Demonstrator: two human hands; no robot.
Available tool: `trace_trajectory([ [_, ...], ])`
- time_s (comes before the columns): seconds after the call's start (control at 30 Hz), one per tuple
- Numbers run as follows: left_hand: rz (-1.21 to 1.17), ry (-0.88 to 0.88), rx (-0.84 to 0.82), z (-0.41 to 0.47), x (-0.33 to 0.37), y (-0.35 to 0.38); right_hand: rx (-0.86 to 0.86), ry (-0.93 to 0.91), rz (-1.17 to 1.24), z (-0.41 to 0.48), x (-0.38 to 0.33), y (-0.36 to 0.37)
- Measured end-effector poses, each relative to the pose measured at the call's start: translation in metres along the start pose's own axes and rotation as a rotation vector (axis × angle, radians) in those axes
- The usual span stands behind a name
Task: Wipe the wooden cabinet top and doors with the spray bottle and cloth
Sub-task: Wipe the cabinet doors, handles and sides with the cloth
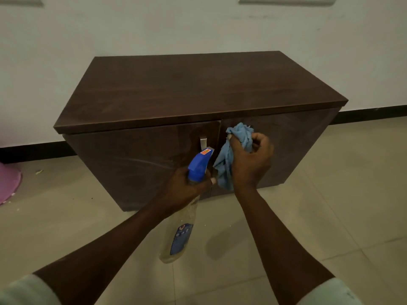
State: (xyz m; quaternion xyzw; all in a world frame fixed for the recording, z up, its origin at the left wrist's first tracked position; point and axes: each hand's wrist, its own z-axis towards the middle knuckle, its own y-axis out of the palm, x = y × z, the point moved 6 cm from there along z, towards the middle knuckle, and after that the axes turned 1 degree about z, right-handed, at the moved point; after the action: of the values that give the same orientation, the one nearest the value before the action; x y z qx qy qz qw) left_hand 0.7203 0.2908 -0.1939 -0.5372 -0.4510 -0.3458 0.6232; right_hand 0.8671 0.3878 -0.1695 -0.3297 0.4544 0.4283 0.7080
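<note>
Cabinet (198,89): dark wood, low, two-door, standing on the floor (330,194) with its back against the wall (154,29), viewed from above and in front. Its top is lying bare and is showing faint dull smears.

Left door (136,164): showing curved wipe streaks across its face. A metal handle (203,142) is sitting upright at its inner edge, just beside the seam between the doors.

Right door (293,146): glossy, reflecting a little light near its upper edge.

Cloth (240,137): light blue, crumpled, being held in front of the upper inner corner of the right door. Whether it is touching the wood cannot be told. A loose tail is hanging down beside the wrist.

Right hand (251,161): gripping the cloth, fingers curling round the bunched upper part.

Bottle (199,166): blue trigger head with an orange-red tip, clear body with a blue label. It is being held low in front of the seam, nozzle pointing up toward the handle, body slanting down toward the floor and the viewer.

Left hand (187,190): grasping the bottle at its neck, just below the trigger head, one fingertip showing on the far side.

Surroundings: the floor is showing beige tiles with scattered specks; a black skirting (374,113) is running along the foot of the pale wall; a pink mat (8,183) is lying at the left edge, well apart from the cabinet; pale sleeves are showing in both bottom corners.
</note>
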Motion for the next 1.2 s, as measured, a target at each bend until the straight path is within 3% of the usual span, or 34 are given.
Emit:
trace_trajectory([
  [0.2, -0.016, 0.034, 0.022, 0.002, 0.011, -0.002, -0.089, -0.091, 0.058, -0.013, 0.001, 0.011],
  [0.47, 0.007, 0.021, 0.014, 0.000, 0.005, -0.005, -0.182, -0.340, -0.119, -0.013, -0.008, 0.014],
  [0.57, -0.005, 0.009, 0.033, 0.001, 0.006, -0.008, -0.119, -0.214, -0.065, -0.006, -0.006, 0.013],
  [0.8, -0.047, -0.012, 0.004, -0.004, 0.004, -0.007, -0.011, -0.020, 0.386, 0.036, -0.042, -0.018],
  [0.9, -0.049, -0.022, 0.015, -0.006, 0.003, -0.014, 0.016, 0.216, 0.560, 0.041, -0.028, -0.038],
  [1.0, -0.012, -0.028, 0.020, -0.011, 0.001, -0.025, -0.030, 0.414, 0.667, 0.034, -0.020, -0.049],
  [1.2, 0.112, -0.061, 0.148, -0.038, -0.011, -0.064, -0.255, 0.534, 1.160, 0.014, -0.052, -0.022],
])
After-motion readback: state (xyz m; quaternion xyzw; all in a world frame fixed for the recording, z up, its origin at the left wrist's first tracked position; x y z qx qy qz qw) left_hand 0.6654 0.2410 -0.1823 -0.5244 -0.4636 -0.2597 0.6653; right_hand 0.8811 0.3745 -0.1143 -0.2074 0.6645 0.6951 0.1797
